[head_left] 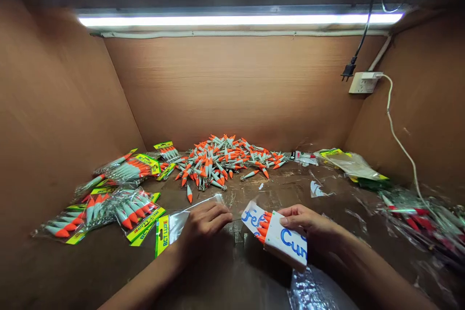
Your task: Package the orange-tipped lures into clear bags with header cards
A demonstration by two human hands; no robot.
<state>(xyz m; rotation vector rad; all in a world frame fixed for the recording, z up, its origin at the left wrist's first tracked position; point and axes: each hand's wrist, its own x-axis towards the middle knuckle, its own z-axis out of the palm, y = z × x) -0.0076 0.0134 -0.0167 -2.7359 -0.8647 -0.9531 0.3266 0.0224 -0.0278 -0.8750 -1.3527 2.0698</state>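
My right hand (301, 220) grips a small white holder (288, 237) with blue handwriting on its faces. Orange tips of several fishing lures (266, 225) stick out of its left end, beside a raised flap (250, 215). My left hand (209, 218) is closed, fingers bent together, over a clear plastic bag (178, 220) with a yellow-green "BCT LURE" header. Its fingertips point toward the holder, a short gap away, and partly hide the bag. Behind both hands lies a heap of loose white-and-orange lures (221, 160) with metal hooks.
Filled lure packs (136, 206) are piled at the left. Flat bags (348, 164) lie at the back right, and red-and-white lures in plastic (414, 218) at the far right. A power strip (363, 82) with a white cable is on the right wall; a black plug (348, 70) hangs beside it.
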